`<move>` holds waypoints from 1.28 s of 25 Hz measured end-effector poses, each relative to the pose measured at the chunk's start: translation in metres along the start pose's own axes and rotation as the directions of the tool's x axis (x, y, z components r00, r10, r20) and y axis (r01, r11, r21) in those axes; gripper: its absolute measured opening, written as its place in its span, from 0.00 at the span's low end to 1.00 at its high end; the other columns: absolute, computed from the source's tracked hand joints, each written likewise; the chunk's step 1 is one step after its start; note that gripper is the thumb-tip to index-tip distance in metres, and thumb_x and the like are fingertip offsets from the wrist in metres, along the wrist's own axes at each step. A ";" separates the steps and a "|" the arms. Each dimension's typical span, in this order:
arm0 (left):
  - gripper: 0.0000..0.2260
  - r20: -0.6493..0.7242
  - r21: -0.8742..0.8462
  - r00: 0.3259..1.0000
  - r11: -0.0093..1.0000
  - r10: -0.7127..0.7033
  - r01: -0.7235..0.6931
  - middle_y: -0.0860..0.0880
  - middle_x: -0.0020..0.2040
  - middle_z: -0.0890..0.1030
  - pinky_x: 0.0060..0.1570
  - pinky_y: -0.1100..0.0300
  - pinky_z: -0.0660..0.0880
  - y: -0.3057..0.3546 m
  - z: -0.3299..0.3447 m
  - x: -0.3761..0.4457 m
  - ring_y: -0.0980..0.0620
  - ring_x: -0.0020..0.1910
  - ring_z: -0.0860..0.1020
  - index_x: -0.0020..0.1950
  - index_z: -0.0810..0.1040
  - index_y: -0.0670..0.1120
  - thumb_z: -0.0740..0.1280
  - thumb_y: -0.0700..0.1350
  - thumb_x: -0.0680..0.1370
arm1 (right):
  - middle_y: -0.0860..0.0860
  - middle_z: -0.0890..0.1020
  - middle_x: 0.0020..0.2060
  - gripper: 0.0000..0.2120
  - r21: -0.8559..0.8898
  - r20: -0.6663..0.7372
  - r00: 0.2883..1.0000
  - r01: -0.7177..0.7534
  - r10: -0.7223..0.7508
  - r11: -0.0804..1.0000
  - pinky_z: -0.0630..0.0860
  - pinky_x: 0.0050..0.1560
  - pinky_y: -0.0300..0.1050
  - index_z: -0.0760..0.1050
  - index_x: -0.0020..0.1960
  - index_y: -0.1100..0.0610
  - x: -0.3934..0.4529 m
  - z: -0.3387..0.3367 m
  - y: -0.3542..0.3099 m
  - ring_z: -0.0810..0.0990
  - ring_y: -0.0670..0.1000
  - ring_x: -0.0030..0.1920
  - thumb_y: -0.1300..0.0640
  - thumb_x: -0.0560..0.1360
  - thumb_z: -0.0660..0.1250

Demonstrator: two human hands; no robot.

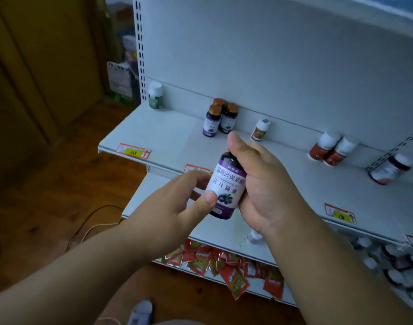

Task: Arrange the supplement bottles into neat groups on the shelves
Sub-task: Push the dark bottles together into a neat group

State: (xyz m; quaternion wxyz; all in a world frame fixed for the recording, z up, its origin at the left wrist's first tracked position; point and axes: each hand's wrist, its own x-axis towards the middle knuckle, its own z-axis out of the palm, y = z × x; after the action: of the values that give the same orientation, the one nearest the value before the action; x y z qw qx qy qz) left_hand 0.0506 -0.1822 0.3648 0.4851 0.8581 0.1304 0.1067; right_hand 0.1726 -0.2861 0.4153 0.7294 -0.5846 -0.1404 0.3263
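Observation:
A dark bottle with a purple and white blueberry label (226, 187) is held in front of the white shelf (168, 137). My right hand (261, 181) wraps its right side and top, and my left hand (184, 198) grips its lower left with thumb on the label. On the shelf behind stand three matching purple bottles with copper caps (220, 118), a green bottle with a white cap (155, 96), a small orange-labelled white bottle (260, 130), two red bottles with white caps (329, 148) and a larger bottle (388, 168) at the far right.
A lower shelf (224, 235) holds a small bottle (253, 236) partly hidden by my right wrist, with more bottles (388, 259) at the right. Red sachets (224, 266) lie on the bottom level. Wooden floor and a cable (88, 221) lie to the left.

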 end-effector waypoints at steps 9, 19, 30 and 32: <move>0.26 0.134 0.022 0.991 1.000 0.009 -0.012 0.61 0.58 0.76 0.56 0.57 0.75 -0.032 -0.042 0.079 0.63 0.57 0.75 0.65 0.69 0.61 0.46 0.72 0.76 | 0.46 0.78 0.31 0.19 -0.134 -0.191 0.978 0.059 -0.084 0.989 0.76 0.43 0.49 0.76 0.43 0.55 0.070 0.014 -0.001 0.79 0.48 0.36 0.42 0.62 0.74; 0.32 0.047 0.530 0.970 0.829 -0.238 0.178 0.50 0.76 0.65 0.67 0.51 0.69 -0.095 -0.017 0.235 0.48 0.71 0.68 0.76 0.62 0.52 0.57 0.67 0.76 | 0.45 0.84 0.46 0.11 -0.606 -0.217 0.952 0.042 -0.216 0.794 0.79 0.55 0.50 0.79 0.50 0.50 0.236 -0.069 0.014 0.82 0.49 0.51 0.49 0.70 0.76; 0.39 0.094 0.738 0.973 0.671 -0.213 0.075 0.45 0.81 0.48 0.75 0.52 0.43 -0.155 -0.001 0.317 0.46 0.79 0.44 0.80 0.46 0.45 0.54 0.66 0.78 | 0.51 0.76 0.49 0.20 -0.944 -0.098 0.934 0.022 -0.344 0.329 0.74 0.50 0.49 0.75 0.55 0.58 0.305 -0.061 0.026 0.76 0.52 0.49 0.52 0.69 0.78; 0.39 0.090 0.741 0.975 0.668 -0.201 0.069 0.44 0.81 0.47 0.75 0.52 0.41 -0.155 0.001 0.316 0.46 0.79 0.43 0.80 0.45 0.44 0.53 0.66 0.79 | 0.52 0.75 0.52 0.21 -0.966 -0.071 0.938 0.019 -0.338 0.257 0.74 0.50 0.50 0.73 0.55 0.57 0.305 -0.060 0.026 0.76 0.53 0.50 0.51 0.69 0.77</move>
State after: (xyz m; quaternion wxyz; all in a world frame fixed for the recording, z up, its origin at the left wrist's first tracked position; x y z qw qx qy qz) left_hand 0.3303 -0.0025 0.2485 0.1163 0.9738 0.1852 -0.0619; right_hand 0.4280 -0.1340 0.3201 0.2761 -0.9209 -0.2748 0.0096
